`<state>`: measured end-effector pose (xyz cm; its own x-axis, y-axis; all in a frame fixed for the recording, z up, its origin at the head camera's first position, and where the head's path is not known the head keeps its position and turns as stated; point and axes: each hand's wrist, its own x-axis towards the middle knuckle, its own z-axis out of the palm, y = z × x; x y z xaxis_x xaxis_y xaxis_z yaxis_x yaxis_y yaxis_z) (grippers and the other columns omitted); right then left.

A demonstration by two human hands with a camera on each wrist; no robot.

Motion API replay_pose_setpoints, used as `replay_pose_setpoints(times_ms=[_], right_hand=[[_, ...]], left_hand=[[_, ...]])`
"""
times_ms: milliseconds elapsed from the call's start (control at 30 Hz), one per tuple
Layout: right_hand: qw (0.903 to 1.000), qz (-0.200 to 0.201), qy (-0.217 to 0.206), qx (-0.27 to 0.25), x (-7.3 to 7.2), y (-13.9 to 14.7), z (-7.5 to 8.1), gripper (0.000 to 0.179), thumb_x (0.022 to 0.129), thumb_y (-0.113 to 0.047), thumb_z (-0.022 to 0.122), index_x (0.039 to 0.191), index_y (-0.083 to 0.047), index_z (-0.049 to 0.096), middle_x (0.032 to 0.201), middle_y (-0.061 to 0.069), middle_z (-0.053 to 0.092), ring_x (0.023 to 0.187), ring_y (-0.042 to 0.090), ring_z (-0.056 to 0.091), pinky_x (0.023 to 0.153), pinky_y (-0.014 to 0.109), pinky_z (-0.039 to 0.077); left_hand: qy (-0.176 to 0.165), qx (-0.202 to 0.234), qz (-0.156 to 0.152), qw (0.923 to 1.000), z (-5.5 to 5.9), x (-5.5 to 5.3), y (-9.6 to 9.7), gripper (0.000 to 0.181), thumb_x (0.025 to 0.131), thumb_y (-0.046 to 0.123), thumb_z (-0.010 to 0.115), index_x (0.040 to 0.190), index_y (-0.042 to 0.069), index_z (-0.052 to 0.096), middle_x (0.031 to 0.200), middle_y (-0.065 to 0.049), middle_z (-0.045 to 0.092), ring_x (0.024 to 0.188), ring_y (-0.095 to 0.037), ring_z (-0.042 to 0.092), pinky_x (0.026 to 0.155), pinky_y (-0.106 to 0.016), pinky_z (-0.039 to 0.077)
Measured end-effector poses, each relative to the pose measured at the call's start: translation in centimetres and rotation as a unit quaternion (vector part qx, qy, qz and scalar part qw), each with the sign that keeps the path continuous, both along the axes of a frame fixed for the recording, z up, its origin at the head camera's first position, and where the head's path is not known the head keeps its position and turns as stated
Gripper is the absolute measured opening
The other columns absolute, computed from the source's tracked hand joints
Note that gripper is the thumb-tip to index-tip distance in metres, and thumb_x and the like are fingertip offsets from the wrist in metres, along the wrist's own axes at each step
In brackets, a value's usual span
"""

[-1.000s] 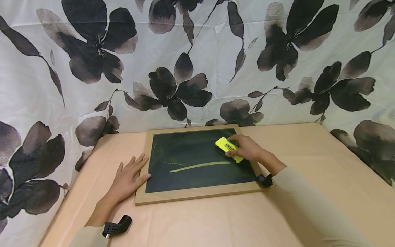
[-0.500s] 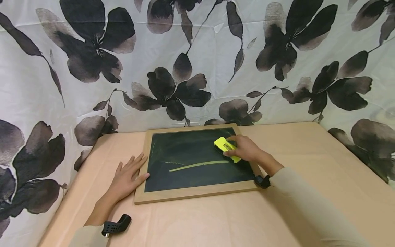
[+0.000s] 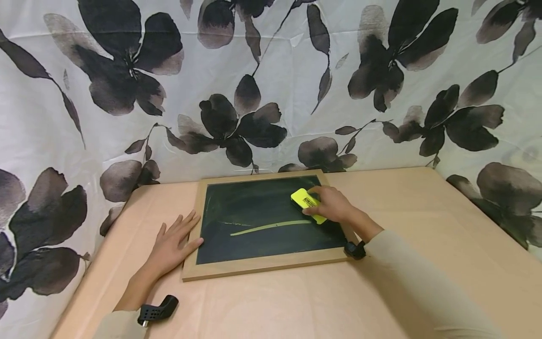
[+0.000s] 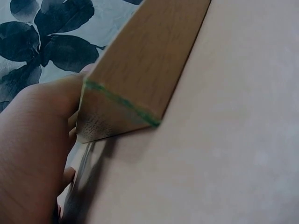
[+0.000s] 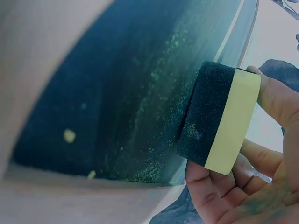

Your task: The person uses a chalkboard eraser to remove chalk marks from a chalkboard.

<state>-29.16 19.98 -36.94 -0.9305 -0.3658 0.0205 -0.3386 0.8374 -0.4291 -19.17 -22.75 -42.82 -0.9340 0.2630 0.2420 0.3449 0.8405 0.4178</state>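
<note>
A wood-framed chalkboard (image 3: 254, 200) lies on the table, with a yellow chalk line (image 3: 271, 227) across its middle and a fainter streak above it. My right hand (image 3: 334, 205) grips a yellow board eraser (image 3: 306, 199) by its sides over the board's right part. In the right wrist view the eraser's dark felt (image 5: 205, 112) faces the board, and chalk dust (image 5: 154, 107) speckles the surface beside it. My left hand (image 3: 173, 247) rests with spread fingers along the left side of the frame, thumb on the wood. The left wrist view shows it beside a frame corner (image 4: 121, 102).
The table (image 3: 271, 306) carries a pale peach covering. Behind it hangs a white cloth (image 3: 296, 70) with dark flowers. Each wrist wears a black camera mount (image 3: 158, 309). Small yellow chalk crumbs (image 5: 69, 136) lie on the board in the right wrist view.
The whole head view has shifted slightly, everything drifting a little left. The right hand still holds the eraser at nearly the same place on the board; the left hand stays on the frame.
</note>
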Motion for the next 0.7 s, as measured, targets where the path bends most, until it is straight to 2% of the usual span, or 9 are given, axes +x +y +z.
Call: replay_pose_setpoints(times_ms=[533, 700], right_hand=[[0.9998, -0.02, 0.004, 0.006, 0.8, -1.2, 0.0, 0.071, 0.079, -0.037, 0.077, 0.13, 0.006, 0.053, 0.114, 0.019, 0.061, 0.09, 0.028, 0.055, 0.077, 0.042, 0.048], [0.9999, -0.01, -0.003, -0.001, 1.0, -2.2, -0.1, 0.072, 0.079, -0.039, 0.077, 0.13, 0.005, 0.053, 0.114, 0.018, 0.062, 0.092, 0.027, 0.055, 0.078, 0.04, 0.048]], left_hand=[[0.006, -0.003, 0.001, 1.0, -0.3, 0.2, 0.1, 0.068, 0.091, 0.045, 0.059, 0.147, 0.01, 0.04, 0.154, -0.012, 0.029, 0.139, -0.042, 0.022, 0.105, -0.068, 0.003], [0.008, -0.003, -0.003, 1.0, -0.3, 0.3, 0.0, 0.068, 0.091, 0.045, 0.059, 0.147, 0.01, 0.04, 0.154, -0.013, 0.029, 0.139, -0.043, 0.022, 0.105, -0.069, 0.003]])
